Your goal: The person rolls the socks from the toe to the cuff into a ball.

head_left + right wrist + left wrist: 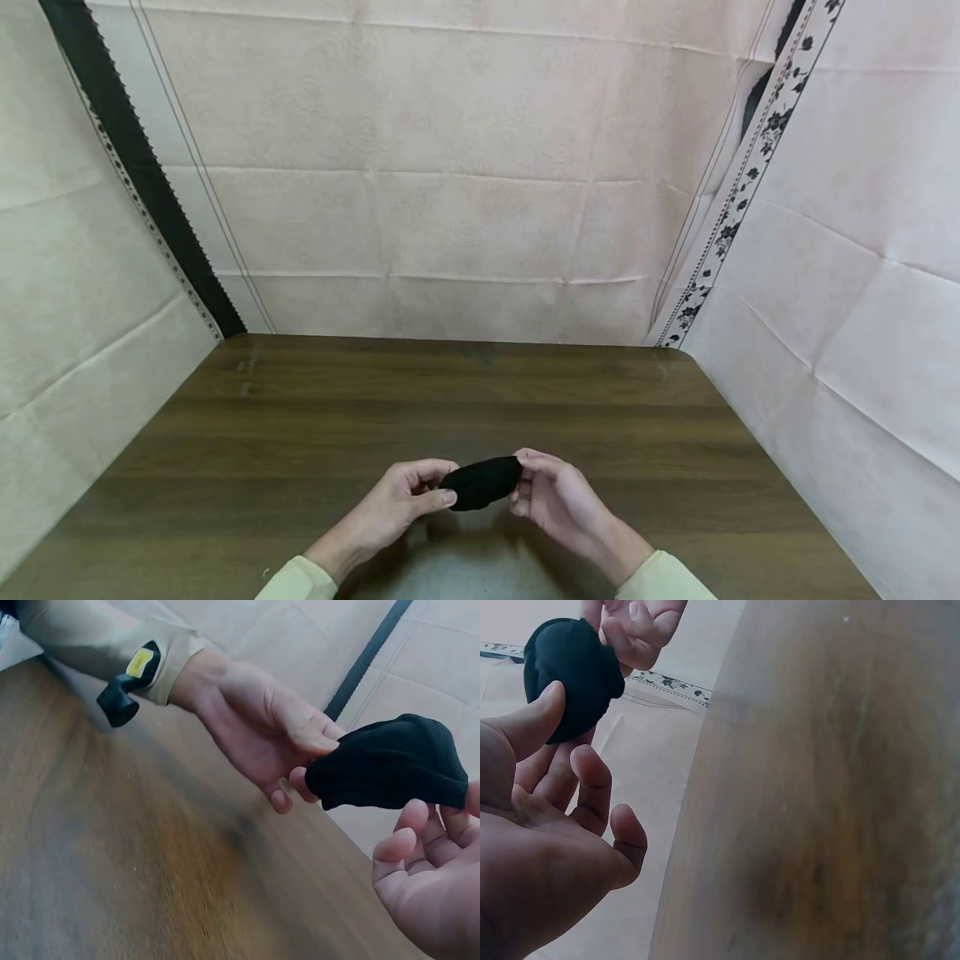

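A small black cloth piece (482, 483), soft and rounded with a seamed edge, is held up between both hands over the near part of the table. My left hand (386, 504) pinches its left end, thumb on top and fingers beneath. At the opposite end, my right hand (566, 504) pinches the tip between thumb and index finger. In the left wrist view the cloth (574, 679) bulges around the left thumb, with that hand's outer fingers curled loosely below. Seen from the right wrist, the cloth (390, 765) is stretched between the hands, with shallow folds along it.
The brown wood-grain table (450, 400) stretches out beyond the hands. Pale creased cloth (465, 167) hangs along its back edge, and similar sheets stand at the left and right sides. A black device (120, 701) with a yellow label is strapped at the left wrist.
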`<state>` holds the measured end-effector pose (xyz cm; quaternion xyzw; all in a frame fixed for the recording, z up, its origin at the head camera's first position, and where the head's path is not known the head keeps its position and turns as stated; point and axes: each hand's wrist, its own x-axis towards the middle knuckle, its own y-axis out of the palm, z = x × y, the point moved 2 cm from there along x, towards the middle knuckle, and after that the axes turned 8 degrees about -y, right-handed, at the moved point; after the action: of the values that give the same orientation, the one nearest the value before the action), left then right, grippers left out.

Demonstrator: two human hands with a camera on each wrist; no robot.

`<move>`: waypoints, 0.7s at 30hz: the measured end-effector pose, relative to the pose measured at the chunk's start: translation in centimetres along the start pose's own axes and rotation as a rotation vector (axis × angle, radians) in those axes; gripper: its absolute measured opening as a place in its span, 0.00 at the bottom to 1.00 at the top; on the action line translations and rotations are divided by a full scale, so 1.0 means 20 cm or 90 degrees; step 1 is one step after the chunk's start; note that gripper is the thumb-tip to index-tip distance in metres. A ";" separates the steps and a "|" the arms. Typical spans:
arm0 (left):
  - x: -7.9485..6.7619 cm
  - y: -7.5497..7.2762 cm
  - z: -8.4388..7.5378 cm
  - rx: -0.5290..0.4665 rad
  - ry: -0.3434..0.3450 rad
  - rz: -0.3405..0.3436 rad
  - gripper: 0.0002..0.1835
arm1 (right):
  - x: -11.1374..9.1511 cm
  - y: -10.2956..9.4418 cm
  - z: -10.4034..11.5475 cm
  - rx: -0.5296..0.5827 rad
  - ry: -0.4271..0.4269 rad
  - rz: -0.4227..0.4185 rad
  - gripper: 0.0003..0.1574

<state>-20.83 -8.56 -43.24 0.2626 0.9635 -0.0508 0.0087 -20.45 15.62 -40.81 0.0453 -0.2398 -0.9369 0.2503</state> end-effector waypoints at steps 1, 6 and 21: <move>0.00 0.00 0.00 0.006 0.002 0.002 0.13 | 0.00 0.00 0.00 -0.004 0.005 0.001 0.15; 0.00 0.01 -0.01 0.041 0.026 0.014 0.12 | 0.00 0.01 0.00 -0.092 0.019 -0.004 0.14; -0.01 0.00 -0.03 0.080 0.072 0.042 0.11 | 0.01 -0.01 -0.01 -0.147 -0.035 0.015 0.14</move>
<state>-20.66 -8.70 -42.67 0.2965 0.9483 -0.0958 -0.0605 -20.59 15.52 -41.08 -0.0125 -0.1380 -0.9562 0.2578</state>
